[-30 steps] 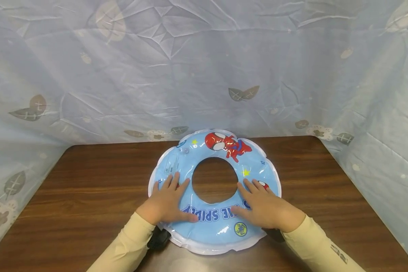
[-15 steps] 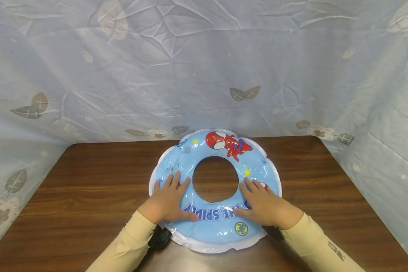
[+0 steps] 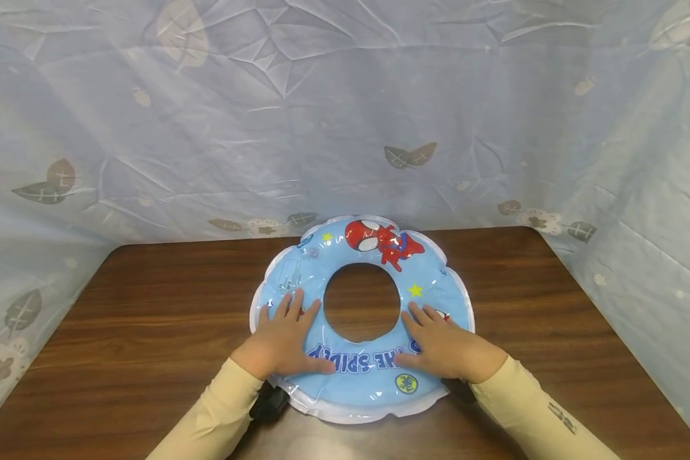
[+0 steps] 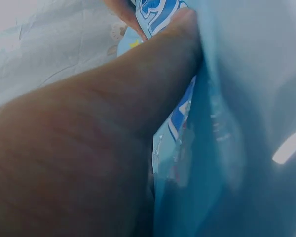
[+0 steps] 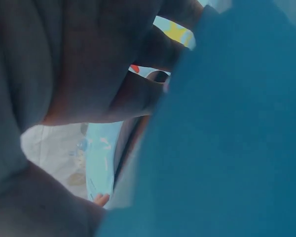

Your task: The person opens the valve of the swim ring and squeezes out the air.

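A light-blue inflatable swim ring (image 3: 362,393) lies flat on the wooden table, with a red cartoon figure, yellow stars and blue lettering printed on it. On its near left part rests my left hand (image 3: 284,338), fingers spread and straight, thumb pointing inward over the lettering. My right hand (image 3: 445,345) lies likewise on the near right part, fingers spread. In the left wrist view the thumb (image 4: 153,64) touches the ring's blue vinyl (image 4: 256,98). The right wrist view shows the fingers (image 5: 103,59) laid over the ring, whose blue side (image 5: 227,138) fills much of that view.
The brown wooden table (image 3: 149,319) extends to both sides of the ring. A pale grey-blue curtain (image 3: 333,115) with leaf prints hangs behind and at both sides. A black wrist device (image 3: 269,402) sits under the left wrist, against the ring's edge.
Both hands stay on the swim ring in nearly the same pose. The whole head view shifts very slightly; nothing has been taken hold of or let go.
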{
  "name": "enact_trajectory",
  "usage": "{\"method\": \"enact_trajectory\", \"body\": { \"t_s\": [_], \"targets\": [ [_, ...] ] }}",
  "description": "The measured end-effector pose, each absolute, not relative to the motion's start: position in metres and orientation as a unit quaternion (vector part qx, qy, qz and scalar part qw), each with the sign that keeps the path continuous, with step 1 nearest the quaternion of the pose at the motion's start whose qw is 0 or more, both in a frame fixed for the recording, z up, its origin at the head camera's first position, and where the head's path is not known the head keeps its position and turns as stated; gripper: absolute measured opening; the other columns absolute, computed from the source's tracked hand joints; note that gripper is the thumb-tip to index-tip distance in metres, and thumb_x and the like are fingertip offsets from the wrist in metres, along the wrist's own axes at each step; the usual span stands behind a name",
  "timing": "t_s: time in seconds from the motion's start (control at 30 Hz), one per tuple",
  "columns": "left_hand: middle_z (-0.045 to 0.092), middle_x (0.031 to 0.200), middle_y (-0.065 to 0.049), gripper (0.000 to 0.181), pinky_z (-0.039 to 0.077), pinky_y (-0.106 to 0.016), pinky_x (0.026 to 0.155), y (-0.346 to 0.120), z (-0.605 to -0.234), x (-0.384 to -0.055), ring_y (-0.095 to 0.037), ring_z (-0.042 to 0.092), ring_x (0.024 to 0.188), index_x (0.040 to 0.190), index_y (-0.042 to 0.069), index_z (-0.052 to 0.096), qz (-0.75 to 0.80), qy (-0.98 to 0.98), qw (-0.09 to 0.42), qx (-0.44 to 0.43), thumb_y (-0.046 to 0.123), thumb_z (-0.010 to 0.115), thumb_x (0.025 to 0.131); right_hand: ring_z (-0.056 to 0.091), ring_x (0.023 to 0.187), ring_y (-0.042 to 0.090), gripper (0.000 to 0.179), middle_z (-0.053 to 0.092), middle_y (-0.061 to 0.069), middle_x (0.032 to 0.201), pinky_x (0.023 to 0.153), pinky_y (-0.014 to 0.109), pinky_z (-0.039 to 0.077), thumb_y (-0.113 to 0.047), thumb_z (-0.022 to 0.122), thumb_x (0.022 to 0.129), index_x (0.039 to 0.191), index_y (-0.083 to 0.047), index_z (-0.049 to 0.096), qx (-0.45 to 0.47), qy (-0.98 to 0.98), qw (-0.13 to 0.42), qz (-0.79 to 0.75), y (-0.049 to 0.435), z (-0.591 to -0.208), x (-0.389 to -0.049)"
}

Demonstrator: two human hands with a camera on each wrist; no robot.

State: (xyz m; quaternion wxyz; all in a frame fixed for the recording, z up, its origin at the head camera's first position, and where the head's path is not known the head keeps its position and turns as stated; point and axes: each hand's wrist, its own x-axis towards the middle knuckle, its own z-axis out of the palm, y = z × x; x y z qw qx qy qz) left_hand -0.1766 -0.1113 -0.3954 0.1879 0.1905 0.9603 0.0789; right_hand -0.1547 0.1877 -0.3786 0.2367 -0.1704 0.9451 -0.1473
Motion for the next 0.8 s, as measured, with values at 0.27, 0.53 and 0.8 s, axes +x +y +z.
{"method": "enact_trajectory", "body": {
  "t_s": [0.27,0.53,0.8],
  "targets": [
    [0.012,0.17,-0.026,0.119,0.012,-0.079,0.115,-0.113,-0.3947,-0.1749,-0.051,0.011,0.155,0.163,0.009,0.029,0.078,0.961,0.189,0.188,0.079,0.072,0.077,0.019,0.154,0.05,0.096,0.025,0.023,0.168,0.117,0.071,0.023,-0.061,0.068,0.091,0.158,0.0,0.037,-0.178,0.946,0.236,-0.132,0.1869,-0.3793,-0.1535],
    [0.013,0.17,-0.027,0.12,0.012,-0.08,0.114,-0.1142,-0.3948,-0.1736,-0.052,0.011,0.155,0.163,0.008,0.029,0.081,0.961,0.185,0.188,0.079,0.071,0.077,0.014,0.155,0.051,0.113,0.02,0.023,0.17,0.116,0.075,0.018,-0.072,0.07,0.081,0.16,0.0,0.033,-0.188,0.942,0.245,-0.133,0.1864,-0.3784,-0.1508],
    [0.007,0.171,-0.025,0.121,0.007,-0.079,0.115,-0.1116,-0.3982,-0.1751,-0.05,0.006,0.156,0.165,0.01,0.022,0.08,0.958,0.198,0.189,0.08,0.068,0.078,0.012,0.155,0.051,0.115,0.018,0.024,0.17,0.114,0.078,0.016,-0.073,0.067,0.082,0.161,0.0,0.029,-0.19,0.944,0.249,-0.104,0.1851,-0.3818,-0.1504]
  ]
}}
